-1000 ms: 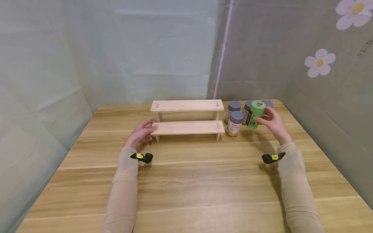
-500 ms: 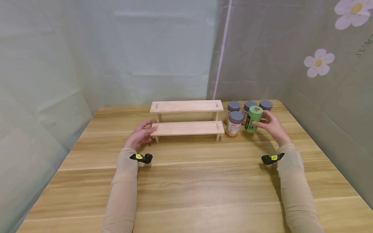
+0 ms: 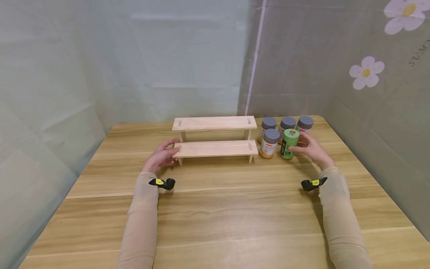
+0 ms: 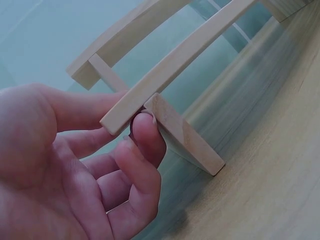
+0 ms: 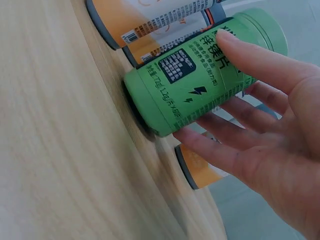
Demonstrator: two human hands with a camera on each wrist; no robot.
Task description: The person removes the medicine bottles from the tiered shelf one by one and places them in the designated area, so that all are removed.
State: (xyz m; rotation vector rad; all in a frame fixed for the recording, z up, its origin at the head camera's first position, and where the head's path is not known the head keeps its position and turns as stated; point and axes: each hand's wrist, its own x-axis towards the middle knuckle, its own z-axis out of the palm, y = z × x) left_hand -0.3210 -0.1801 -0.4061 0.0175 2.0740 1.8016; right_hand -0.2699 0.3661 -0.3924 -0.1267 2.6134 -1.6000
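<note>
In the head view a two-tier wooden shelf (image 3: 215, 148) stands towards the back of the table. My left hand (image 3: 162, 156) grips the left end of its lower board; in the left wrist view the fingers curl beneath the board (image 4: 165, 70), beside the leg (image 4: 187, 135). My right hand (image 3: 312, 150) holds a green supplement bottle (image 3: 289, 145) with the thumb on its front and fingers behind. The bottle (image 5: 200, 75) is at the tabletop, though its base contact is hard to judge. Close left of it is a grey-lidded orange-and-white bottle (image 3: 270, 144).
More grey-lidded bottles stand behind: one by the shelf's right end (image 3: 267, 129), one in the middle (image 3: 287, 125) and one at the right (image 3: 304, 124). The wood-grain table (image 3: 228, 216) extends in front, with hanging cloth (image 3: 161, 63) around its back and sides.
My right hand has brought the green bottle down and towards me, slightly left, into line beside the front grey-lidded bottle. The rear bottles show more fully. My left hand keeps its grip on the shelf.
</note>
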